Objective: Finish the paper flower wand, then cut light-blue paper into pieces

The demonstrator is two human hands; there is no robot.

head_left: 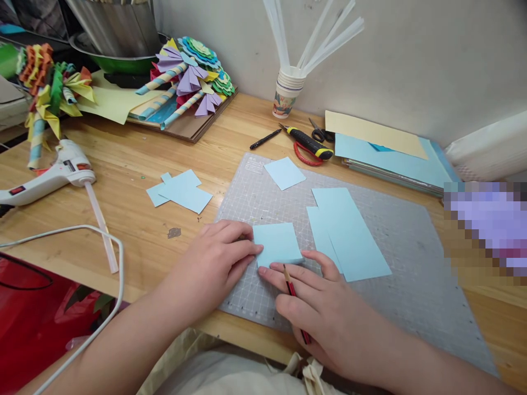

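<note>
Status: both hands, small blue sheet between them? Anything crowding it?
Left hand on left edge of blue sheet. Right hand at near edge, gripping pencil. Sheet on grey mat, near edge looks raised. Overlapping blue pieces close on right.

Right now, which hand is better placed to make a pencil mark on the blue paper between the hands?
Right hand, I'd judge: it holds the pencil, tip near the lower edge of the blue paper. The left hand holds no pencil; its fingertips touch the paper's left edge, so it seems suited to steadying.

Seemingly a papercraft workspace: a wooden surface (230, 125) bears a glue gun (71, 166), cutting mat (411, 241) and folded paper flowers (200, 53).
</note>
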